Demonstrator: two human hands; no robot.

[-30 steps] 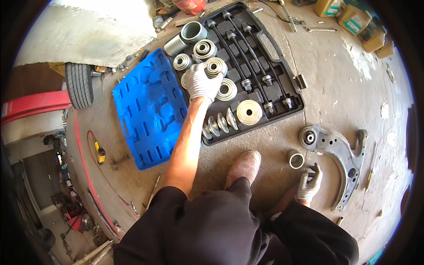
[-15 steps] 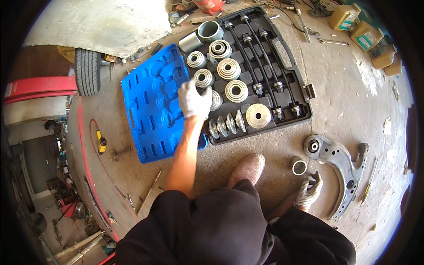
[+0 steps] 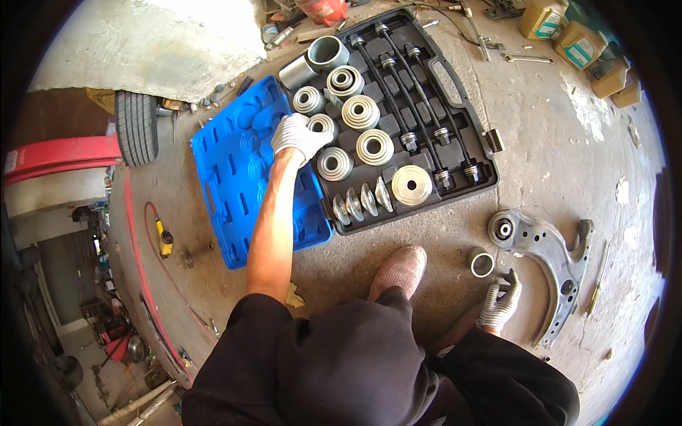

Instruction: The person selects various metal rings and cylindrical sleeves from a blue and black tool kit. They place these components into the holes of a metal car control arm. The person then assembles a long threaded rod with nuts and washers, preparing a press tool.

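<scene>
My left hand (image 3: pixel 295 138), in a whitish glove, reaches into the black tool case (image 3: pixel 447 197). Its thumb and fingers curve round a stepped metal ring stack (image 3: pixel 323 126) in the left row; part of that stack is hidden. Just below sits another ring stack (image 3: pixel 334 164), uncovered. My right hand (image 3: pixel 499 305), also gloved, hovers low at the right with fingers apart and nothing in them. Nearest to it are a short metal sleeve (image 3: pixel 482 263) on the floor and a grey control arm (image 3: pixel 545 245) with a round bushing (image 3: pixel 504 228) at one end.
The case's blue lid (image 3: pixel 231 170) lies unfolded at left. Threaded rods (image 3: pixel 419 99) and several disc pieces (image 3: pixel 364 199) fill the case. A tyre (image 3: pixel 136 128) stands far left, with an air hose (image 3: pixel 149 284) near it. Plastic jugs (image 3: pixel 579 44) and a wrench (image 3: pixel 528 58) are back right.
My left hand has moved up from the lower ring stack to the one above, uncovering the lower one. The whole view has shifted slightly. My right hand has stayed nearly still.
</scene>
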